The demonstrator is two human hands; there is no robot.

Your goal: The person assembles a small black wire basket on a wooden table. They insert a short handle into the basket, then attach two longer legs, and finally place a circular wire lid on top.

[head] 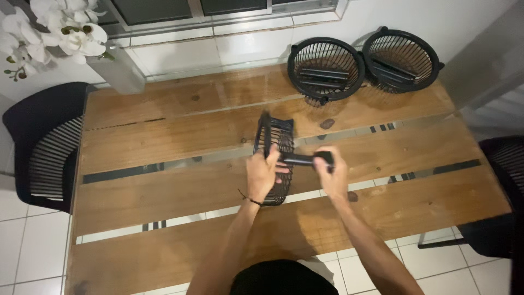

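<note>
1. Left hand [263,173]: closed around the rim of a black wire basket [274,158], which it holds on edge above the middle of the desk [164,142].
2. Right hand [331,170]: wrapped around a black bar-shaped handle [305,159] that runs from the basket's side toward the right; the bar meets the basket between the two hands.
3. Far right of the desk: two more black wire baskets, one [326,68] beside the other [402,59], leaning against the white tiled wall, each with dark bars lying inside.
4. Far left: a vase [117,71] with white orchids [54,27] at the desk corner. Black chairs stand at the left [43,147] and right [502,164] edges.
5. Risk, as judged: the basket is supported by one hand on a thin rim; if the bar is pushed or twisted hard, the basket could rotate out of the grip and drop onto the desk's glass top.
6. Risk, as judged: fingers lie close to the joint and could be pinched between bar and wires.
7. Not determinable: the joint itself is hidden by the left thumb; whether the bar is attached or loose cannot be told. The near rim of the basket is partly covered by the left wrist. The right chair is cut off by the frame.
</note>
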